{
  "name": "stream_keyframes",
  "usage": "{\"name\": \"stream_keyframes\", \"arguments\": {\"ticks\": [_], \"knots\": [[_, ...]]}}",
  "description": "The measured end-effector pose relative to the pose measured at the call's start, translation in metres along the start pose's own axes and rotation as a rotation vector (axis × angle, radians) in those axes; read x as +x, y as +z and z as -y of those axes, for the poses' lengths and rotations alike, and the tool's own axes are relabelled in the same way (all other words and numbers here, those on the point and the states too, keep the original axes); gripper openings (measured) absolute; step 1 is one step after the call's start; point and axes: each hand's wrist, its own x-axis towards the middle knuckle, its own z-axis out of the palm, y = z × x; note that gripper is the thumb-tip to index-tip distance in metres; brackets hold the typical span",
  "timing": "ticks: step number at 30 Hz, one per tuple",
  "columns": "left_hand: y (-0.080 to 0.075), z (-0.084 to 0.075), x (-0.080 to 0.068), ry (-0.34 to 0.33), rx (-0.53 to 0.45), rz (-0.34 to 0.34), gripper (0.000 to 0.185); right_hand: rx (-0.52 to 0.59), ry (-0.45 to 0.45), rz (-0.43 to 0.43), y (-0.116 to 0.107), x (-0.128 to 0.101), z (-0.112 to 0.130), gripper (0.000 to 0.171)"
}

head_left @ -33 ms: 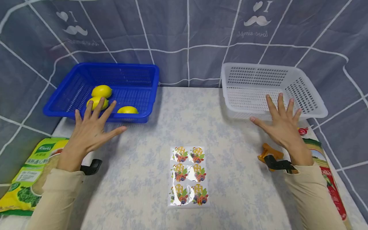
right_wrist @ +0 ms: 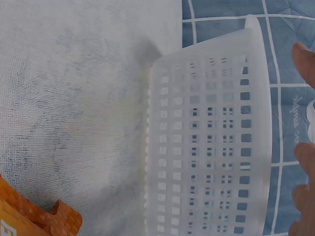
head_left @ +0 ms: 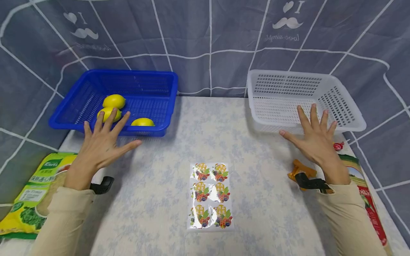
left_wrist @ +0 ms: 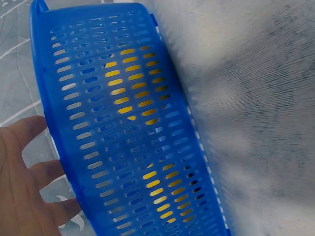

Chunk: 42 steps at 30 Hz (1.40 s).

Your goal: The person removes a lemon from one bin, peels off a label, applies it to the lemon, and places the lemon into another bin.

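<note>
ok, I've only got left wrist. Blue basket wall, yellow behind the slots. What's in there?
Observer: Three lemons in the blue basket, per the head view.
Operator: Right hand holding anything?
Observer: No. The right hand is spread flat, fingers straight, in front of the white basket.
Operator: That one loaded?
Observer: I see nothing inside it.
Operator: Anything between the baskets?
Observer: A sticker sheet lies on the table, nearer the person.

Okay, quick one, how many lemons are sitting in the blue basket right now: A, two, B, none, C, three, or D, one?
C: the head view shows three lemons inside the blue basket, two close together at its left and one by the front wall, while the white basket holds nothing.
</note>
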Motion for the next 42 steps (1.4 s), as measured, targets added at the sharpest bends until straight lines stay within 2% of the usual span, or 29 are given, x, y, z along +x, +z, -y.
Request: {"name": "stream_keyframes", "arguments": {"ticks": [6, 17, 26, 29, 33, 38, 42], "knots": [[-0.006, -0.001, 0.003, 0.001, 0.000, 0.010, 0.090, 0.017, 0.009, 0.005, -0.004, -0.002, -0.003, 0.092], [-0.013, -0.012, 0.017, 0.023, 0.011, 0.063, 0.091, 0.023, 0.014, 0.015, -0.009, -0.013, -0.009, 0.093], [-0.024, -0.009, 0.017, 0.043, 0.012, 0.078, 0.088, 0.045, -0.031, 0.004, -0.010, -0.005, 0.003, 0.093], [-0.033, -0.006, 0.018, 0.048, 0.006, 0.085, 0.083, 0.068, -0.060, 0.001, -0.010, 0.002, 0.015, 0.094], [-0.050, -0.002, 0.024, 0.053, -0.034, 0.129, 0.075, 0.105, -0.115, -0.012, -0.010, 0.016, 0.039, 0.097], [-0.066, 0.004, 0.037, 0.097, -0.170, 0.235, 0.068, 0.141, -0.235, -0.023, -0.004, 0.032, 0.081, 0.097], [-0.066, 0.010, 0.048, 0.098, -0.268, 0.293, 0.062, 0.239, -0.308, 0.014, 0.008, 0.045, 0.117, 0.090]]}}
